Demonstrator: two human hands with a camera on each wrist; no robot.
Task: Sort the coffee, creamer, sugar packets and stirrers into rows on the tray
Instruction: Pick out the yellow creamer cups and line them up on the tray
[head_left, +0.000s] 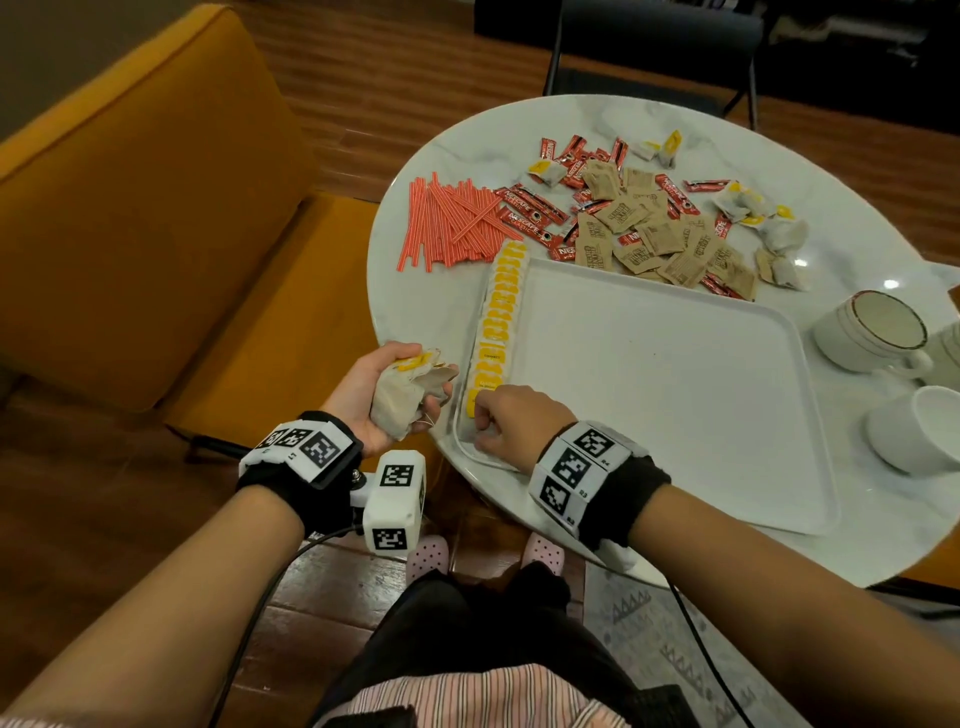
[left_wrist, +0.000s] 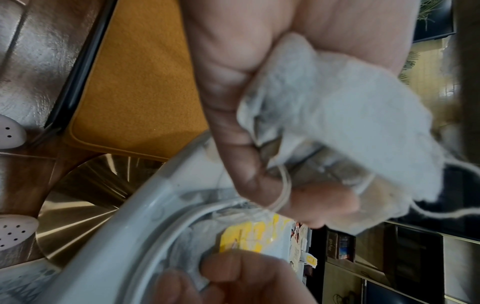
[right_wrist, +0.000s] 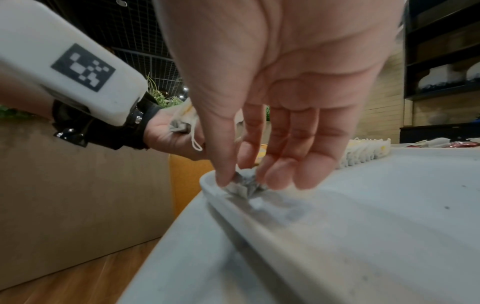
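A white tray (head_left: 675, 389) lies on the round marble table (head_left: 415, 291). Along its left rim runs a row of white bags with yellow tags (head_left: 498, 322). My right hand (head_left: 480, 423) is at the near end of that row, in the tray's near left corner, and pinches one white bag (right_wrist: 244, 185) against the tray floor between thumb and fingers. Just left of the tray, over the table edge, my left hand (head_left: 415, 382) grips a bunch of the same white bags (left_wrist: 350, 123), their strings hanging loose.
Beyond the tray lie red striped stirrers (head_left: 452, 223), red coffee sticks (head_left: 530, 208), brown sugar packets (head_left: 649, 234) and more white bags (head_left: 779, 234). Two white cups (head_left: 872, 332) (head_left: 919, 431) stand right of the tray. An orange sofa (head_left: 130, 208) is at the left.
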